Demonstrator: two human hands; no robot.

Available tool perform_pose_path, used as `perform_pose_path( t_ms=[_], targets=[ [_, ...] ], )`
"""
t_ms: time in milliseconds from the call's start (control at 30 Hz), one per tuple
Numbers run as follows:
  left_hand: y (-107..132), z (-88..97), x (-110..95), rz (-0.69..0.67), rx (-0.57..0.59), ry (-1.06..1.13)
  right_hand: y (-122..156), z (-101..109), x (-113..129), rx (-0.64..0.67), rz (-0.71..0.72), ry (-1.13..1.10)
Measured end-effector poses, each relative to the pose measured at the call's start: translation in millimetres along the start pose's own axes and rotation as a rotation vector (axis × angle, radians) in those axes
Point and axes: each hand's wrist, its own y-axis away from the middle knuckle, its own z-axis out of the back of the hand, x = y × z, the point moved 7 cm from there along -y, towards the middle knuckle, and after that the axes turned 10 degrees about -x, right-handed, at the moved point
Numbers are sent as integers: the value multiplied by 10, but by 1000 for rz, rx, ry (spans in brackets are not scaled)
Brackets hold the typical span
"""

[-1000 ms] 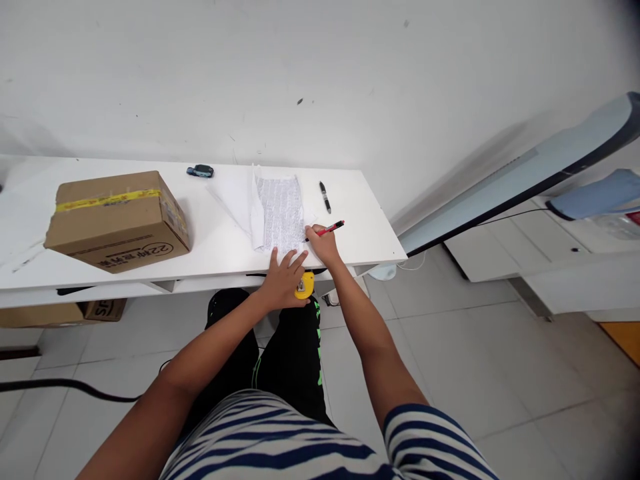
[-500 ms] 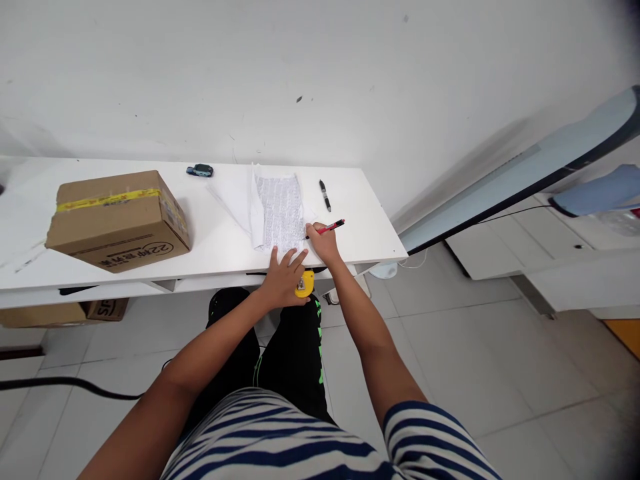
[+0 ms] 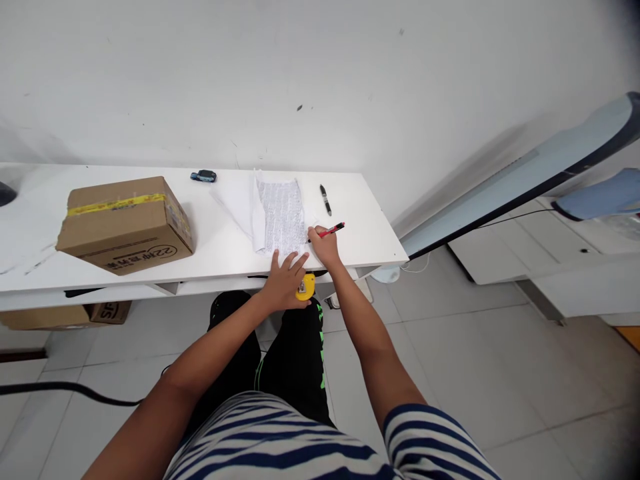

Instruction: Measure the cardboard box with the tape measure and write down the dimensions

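While still clamping a red pen between the fingers of the right hand, keeping its tip beside the written paper, just beyond the left hand; hard to tell whether touching. Likewise still pinning a yellow tape measure between left thumb and palm, other fingers spread apart at the paper's near edge. Compared with half a second ago, seeing both grips unchanged, the desk slightly lower in view, and more of a dark object far left of the left hand. Also noting a black pen beyond the right hand and a cardboard box left of the left one.
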Motion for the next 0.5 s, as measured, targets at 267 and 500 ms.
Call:
perform_pose_path(
  t_ms=[267, 500],
  targets=[
    [-1, 70, 12, 25, -23, 50, -23, -55, 35, 5, 110, 31],
    [128, 501, 111, 134, -175, 290, 2, -303, -18, 134, 196, 289]
  ],
)
